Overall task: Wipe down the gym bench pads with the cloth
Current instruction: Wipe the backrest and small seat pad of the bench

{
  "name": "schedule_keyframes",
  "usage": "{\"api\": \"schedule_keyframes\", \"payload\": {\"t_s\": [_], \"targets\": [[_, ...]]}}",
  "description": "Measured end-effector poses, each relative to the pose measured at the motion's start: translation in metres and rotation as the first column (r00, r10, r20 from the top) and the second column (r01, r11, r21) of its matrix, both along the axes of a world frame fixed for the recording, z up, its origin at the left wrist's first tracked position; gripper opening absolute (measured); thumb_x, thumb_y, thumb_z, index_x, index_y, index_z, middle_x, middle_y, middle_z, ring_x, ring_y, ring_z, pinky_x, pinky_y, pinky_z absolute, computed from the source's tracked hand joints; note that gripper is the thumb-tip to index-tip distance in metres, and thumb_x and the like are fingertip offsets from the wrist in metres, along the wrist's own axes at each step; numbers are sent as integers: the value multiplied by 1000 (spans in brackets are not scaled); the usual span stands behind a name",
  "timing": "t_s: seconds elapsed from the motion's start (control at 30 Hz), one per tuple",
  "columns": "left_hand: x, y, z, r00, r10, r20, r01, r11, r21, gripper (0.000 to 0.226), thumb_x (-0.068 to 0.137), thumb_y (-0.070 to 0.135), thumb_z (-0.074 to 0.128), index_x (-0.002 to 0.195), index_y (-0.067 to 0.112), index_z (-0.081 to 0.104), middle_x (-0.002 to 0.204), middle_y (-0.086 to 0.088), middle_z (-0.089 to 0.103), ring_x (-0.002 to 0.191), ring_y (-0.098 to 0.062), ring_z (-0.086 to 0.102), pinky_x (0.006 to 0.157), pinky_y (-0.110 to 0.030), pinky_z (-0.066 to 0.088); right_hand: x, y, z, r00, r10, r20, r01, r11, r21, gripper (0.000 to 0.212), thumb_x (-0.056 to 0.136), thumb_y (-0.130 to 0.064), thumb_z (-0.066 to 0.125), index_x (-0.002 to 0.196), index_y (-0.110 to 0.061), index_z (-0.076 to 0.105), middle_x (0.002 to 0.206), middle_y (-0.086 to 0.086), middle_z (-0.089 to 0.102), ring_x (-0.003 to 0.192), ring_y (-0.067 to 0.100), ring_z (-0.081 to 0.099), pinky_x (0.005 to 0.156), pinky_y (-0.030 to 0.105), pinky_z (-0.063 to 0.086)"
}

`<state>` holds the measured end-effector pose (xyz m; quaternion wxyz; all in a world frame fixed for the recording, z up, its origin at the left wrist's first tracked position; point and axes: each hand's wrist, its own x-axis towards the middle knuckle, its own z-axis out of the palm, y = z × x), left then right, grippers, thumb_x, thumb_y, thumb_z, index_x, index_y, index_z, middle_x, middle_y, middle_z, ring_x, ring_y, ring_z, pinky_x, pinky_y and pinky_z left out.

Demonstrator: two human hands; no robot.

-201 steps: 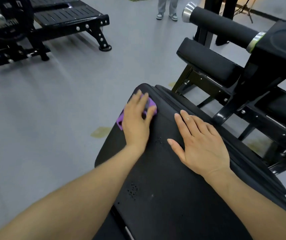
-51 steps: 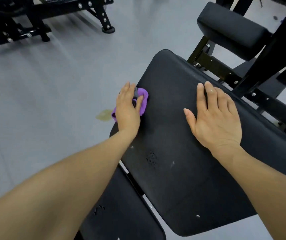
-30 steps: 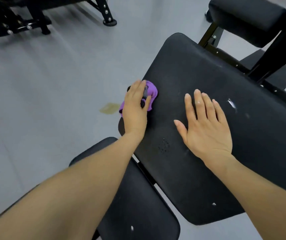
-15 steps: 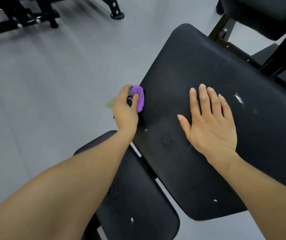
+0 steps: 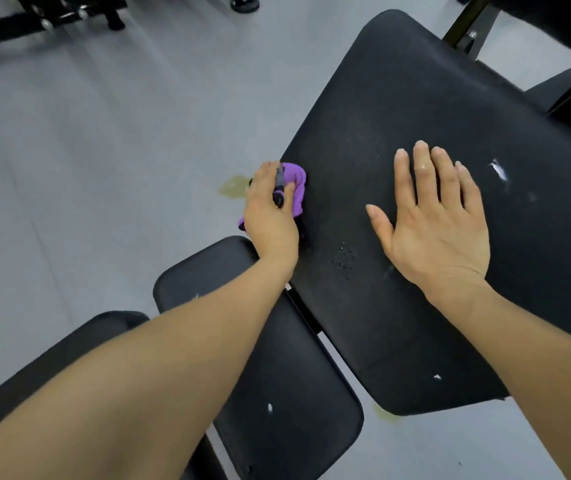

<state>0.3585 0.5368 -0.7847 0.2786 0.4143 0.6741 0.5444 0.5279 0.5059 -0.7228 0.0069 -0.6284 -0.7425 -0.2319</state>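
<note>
Head view, left to right: my left hand (image 5: 270, 209) grips the bunched purple cloth (image 5: 294, 188) against the left edge of the big black pad (image 5: 415, 98), so I judge I am mid-wipe along that side. Further right, my right hand (image 5: 436, 216) lies flat and spread on the pad, holding nothing. White flecks (image 5: 498, 169) sit beyond it. Next, I think, the cloth should sweep rightward across them, then the smaller pad (image 5: 294, 375) below.
</note>
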Motion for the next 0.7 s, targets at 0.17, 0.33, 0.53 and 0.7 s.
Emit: {"api": "schedule_keyframes", "payload": {"t_s": [0.17, 0.33, 0.53, 0.7], "targets": [[27, -78, -17, 986, -154, -64, 156, 988, 21, 41, 89, 6, 58, 128, 16, 55, 137, 13, 45, 130, 10, 33, 118, -26, 18, -1, 0, 1, 1000, 7, -14, -7, 1000, -2, 70, 97, -50, 22, 148, -3, 21, 150, 19, 27, 138, 35, 25, 115, 43, 14], [19, -59, -6, 978, -203, -35, 205, 978, 40, 36, 89, 9, 60, 124, 14, 58, 135, 15, 43, 132, 6, 28, 119, -24, 10, 0, -2, 2, 1000, 9, -4, -9, 1000, 2, 70, 97, -51, 22, 148, -3, 19, 150, 20, 27, 138, 35, 24, 114, 44, 15], [19, -18, 6, 991, -98, -91, 104, 993, 63, 37, 89, 6, 59, 125, 10, 57, 141, -1, 48, 136, -12, 37, 114, -36, 30, 1, 1, -1, 1000, 17, -18, -17, 1000, 0, 69, 97, -50, 20, 148, -3, 19, 151, 19, 26, 139, 35, 23, 115, 43, 13], [37, -85, -17, 954, -299, -18, 300, 951, 73, 48, 85, -11, 58, 124, 16, 57, 136, 15, 46, 132, 8, 32, 103, -11, 35, -1, 0, 2, 1000, 10, -7, -10, 1000, -11, 70, 97, -51, 20, 148, -3, 18, 150, 19, 26, 138, 34, 23, 114, 43, 13]]}}
